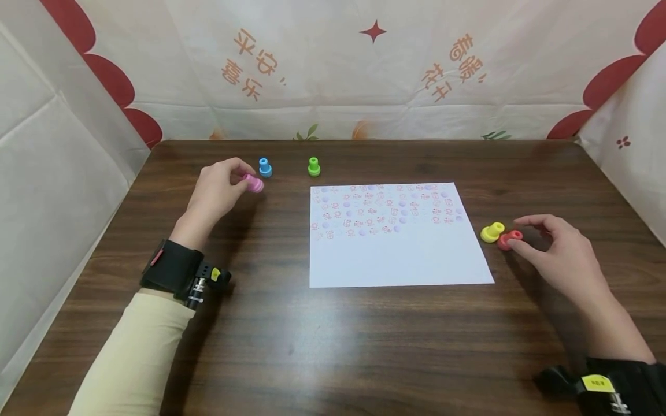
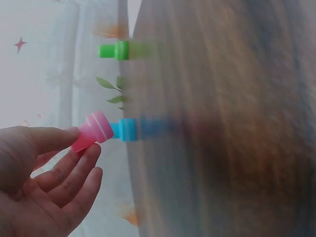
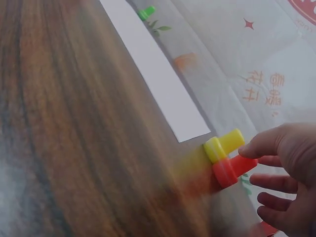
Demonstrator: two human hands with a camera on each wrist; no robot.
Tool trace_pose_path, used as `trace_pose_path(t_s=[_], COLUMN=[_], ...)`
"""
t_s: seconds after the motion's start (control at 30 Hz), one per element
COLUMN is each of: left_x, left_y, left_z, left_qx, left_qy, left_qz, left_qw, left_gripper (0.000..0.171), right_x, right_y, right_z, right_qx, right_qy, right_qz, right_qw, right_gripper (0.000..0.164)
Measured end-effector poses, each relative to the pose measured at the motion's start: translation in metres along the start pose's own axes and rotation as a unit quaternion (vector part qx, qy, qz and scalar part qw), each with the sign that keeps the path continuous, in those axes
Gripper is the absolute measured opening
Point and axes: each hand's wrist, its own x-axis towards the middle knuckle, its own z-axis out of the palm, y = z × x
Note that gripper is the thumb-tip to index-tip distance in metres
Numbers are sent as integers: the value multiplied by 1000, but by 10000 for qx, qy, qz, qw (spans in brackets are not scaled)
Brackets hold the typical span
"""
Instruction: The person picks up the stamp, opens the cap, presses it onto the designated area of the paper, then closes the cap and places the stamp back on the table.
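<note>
My left hand [image 1: 218, 184] pinches a pink stamp [image 1: 253, 184] between thumb and fingertips, tilted and raised off the table. In the left wrist view, the pink stamp [image 2: 94, 129] overlaps the handle of a blue stamp [image 2: 127, 129] standing behind it. On the right, my right hand [image 1: 562, 251] is at a red stamp [image 1: 510, 240], its thumb touching or nearly touching the handle and its index finger apart from it. The red stamp [image 3: 228, 172] stands against a yellow stamp [image 3: 217, 148]. Between the hands lies a white sheet of paper [image 1: 400, 260] with rows of small red and purple prints on its upper part.
A green stamp [image 1: 314, 167] stands upright near the back edge of the dark wooden table [image 1: 291, 346], right of the blue stamp [image 1: 265, 168]. A white printed cloth [image 1: 333, 69] hangs behind the table and along both sides.
</note>
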Motion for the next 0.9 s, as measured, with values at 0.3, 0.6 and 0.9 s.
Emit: trace_pose_path(t_s=[0.3,0.6,0.9], left_x=[-9,-20,-35], left_y=[23,54,83], left_z=[-6,-9,-6], left_qx=[-255,-686,-1494], left_qy=[249,183,-43], left_qz=[449,687,1092], left_qw=[9984,9951,9827], left_gripper=[24,25,20], right_x=[2,11,14], right_y=[-23,-78,-124], right_z=[-9,-6,4], right_qx=[355,688,963], right_qy=[467,740,704], right_qz=[-190,-776,-1429], right_qw=[9981,9919,9825], right_gripper=[43,34,28])
